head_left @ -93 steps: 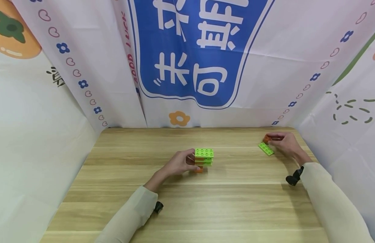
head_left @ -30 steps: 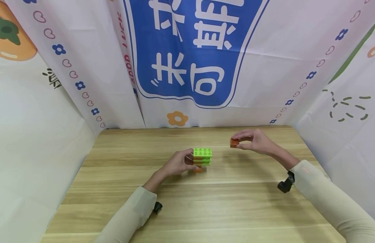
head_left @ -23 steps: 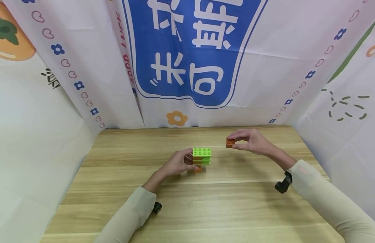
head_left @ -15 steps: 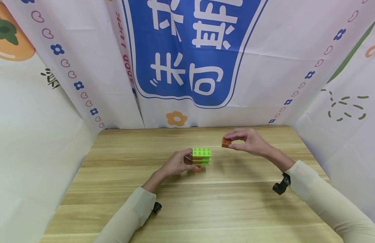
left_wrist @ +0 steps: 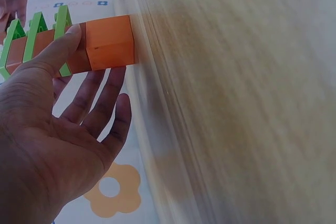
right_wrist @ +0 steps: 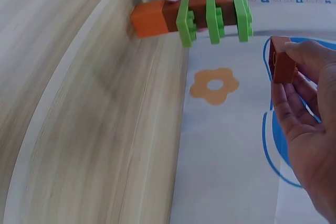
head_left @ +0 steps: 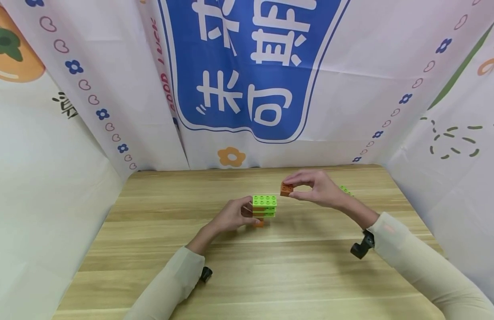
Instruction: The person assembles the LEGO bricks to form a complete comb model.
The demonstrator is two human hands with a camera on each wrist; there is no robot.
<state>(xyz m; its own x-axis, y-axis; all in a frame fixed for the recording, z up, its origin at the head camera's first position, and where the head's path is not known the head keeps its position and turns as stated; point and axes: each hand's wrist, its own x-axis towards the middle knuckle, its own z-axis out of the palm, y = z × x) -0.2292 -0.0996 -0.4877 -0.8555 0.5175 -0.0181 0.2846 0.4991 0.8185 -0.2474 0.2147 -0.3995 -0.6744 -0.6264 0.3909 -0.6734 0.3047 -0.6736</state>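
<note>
A toy-brick tower stands upright near the middle of the table, orange at the base, then brown bricks alternating with green studded plates, a green plate on top. My left hand grips its lower part from the left; in the left wrist view the thumb lies across the bricks just above the orange base brick. Right of the tower and slightly higher, my right hand pinches a small brown brick between thumb and fingers. The right wrist view shows this brick apart from the tower's green top.
A loose green plate lies on the wooden table toward the back right, partly hidden behind the right hand and wrist. Printed white cloth hangs behind the table and along both sides.
The right hand has picked the brown brick up from beside the green plate at the back right and carried it left, close to the tower. The left hand keeps its hold on the tower.
</note>
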